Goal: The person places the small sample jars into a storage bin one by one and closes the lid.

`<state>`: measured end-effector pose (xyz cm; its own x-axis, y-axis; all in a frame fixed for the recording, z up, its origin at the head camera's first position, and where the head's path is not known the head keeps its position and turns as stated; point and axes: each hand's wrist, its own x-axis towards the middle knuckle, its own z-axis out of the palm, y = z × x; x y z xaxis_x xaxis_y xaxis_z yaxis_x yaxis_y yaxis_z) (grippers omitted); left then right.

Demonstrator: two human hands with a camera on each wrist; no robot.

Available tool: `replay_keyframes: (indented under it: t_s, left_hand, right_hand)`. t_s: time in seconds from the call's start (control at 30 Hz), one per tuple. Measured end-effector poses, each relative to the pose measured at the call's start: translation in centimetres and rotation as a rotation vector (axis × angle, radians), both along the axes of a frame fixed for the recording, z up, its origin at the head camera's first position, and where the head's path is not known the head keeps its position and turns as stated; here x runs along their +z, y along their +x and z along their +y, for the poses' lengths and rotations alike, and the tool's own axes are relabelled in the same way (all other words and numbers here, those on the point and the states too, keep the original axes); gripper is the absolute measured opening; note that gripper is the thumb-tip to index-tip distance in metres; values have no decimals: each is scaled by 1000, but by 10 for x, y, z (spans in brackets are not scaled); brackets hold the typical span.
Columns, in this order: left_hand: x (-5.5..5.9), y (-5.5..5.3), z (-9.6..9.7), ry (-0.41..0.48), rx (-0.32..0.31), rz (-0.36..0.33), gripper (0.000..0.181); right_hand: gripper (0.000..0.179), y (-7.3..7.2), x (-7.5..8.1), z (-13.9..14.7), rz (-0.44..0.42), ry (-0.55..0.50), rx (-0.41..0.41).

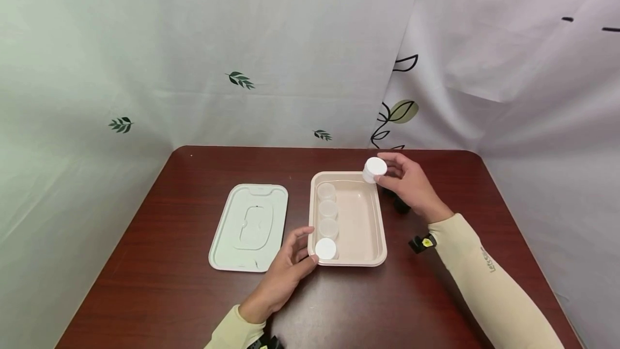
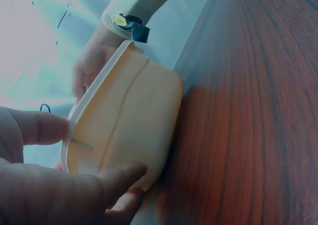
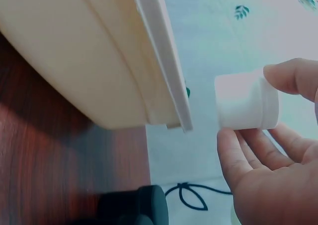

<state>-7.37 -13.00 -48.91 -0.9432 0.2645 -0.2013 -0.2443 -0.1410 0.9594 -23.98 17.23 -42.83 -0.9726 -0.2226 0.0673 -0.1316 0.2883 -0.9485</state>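
My right hand (image 1: pixel 407 183) holds a small white round jar (image 1: pixel 375 169) with a flat white top over the tray's far right corner. In the right wrist view, thumb and fingers pinch this jar (image 3: pixel 243 102) from opposite sides, beside the rim. The beige rectangular tray (image 1: pixel 358 220) rests on the table. Along its left side stand three translucent round containers (image 1: pixel 328 209) in a line, with a white-topped one (image 1: pixel 326 249) at the near left corner. My left hand (image 1: pixel 288 268) touches the tray's near left side, its fingertips apart at the rim and against the outer wall (image 2: pixel 144 111).
A pale rectangular lid (image 1: pixel 256 225) lies flat on the dark red-brown table (image 1: pixel 160 263), left of the tray. Black objects (image 1: pixel 401 205) stand just right of the tray, partly hidden under the right hand. White printed sheeting (image 1: pixel 290 58) hangs behind and beside the table.
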Motion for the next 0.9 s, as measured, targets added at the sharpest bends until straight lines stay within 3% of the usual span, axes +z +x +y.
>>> replay_keyframes:
  t_s: [0.4, 0.9]
  left_hand:
    - [0, -1, -1, 6, -9, -2, 64]
    - [1, -2, -1, -2, -16, 4, 63]
  right_hand:
    - [59, 4, -2, -20, 3, 68, 98]
    - [54, 3, -6, -41, 79, 318, 123]
